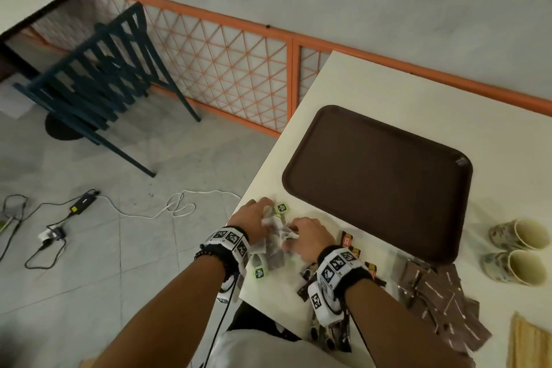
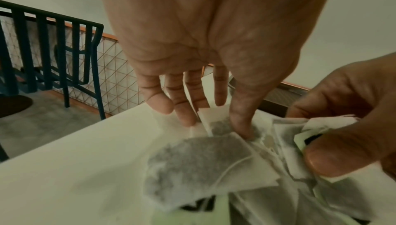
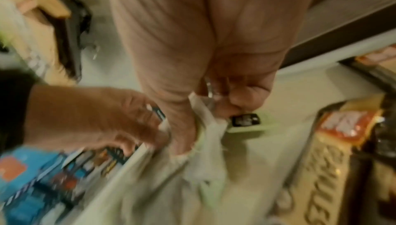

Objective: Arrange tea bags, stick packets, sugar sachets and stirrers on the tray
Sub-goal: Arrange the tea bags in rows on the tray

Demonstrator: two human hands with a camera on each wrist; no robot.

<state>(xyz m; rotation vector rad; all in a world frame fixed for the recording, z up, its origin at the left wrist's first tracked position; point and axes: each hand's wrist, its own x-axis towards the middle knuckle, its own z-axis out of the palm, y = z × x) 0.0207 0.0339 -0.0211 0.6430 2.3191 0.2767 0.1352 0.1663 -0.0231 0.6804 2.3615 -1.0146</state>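
White table (image 1: 388,81) bears brown tray (image 1: 310,176), tea bags (image 1: 273,260), stick packets (image 1: 348,240), brown sachets (image 1: 442,296), two paper cups (image 1: 519,236), stirrers (image 1: 531,343).

Your tray (image 1: 378,179) lies on the table (image 1: 388,84) at centre. Tea bags (image 1: 273,243) sit at its 8 o'clock, under both your hands; stick packets (image 1: 349,243) at 7; sachets (image 1: 442,302) at 5; cups (image 1: 519,251) at 4; stirrers (image 1: 531,340) beyond the sachets, at 5.

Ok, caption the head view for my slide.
Both hands, left hand and right hand, gather tea bags beside an empty brown tray.
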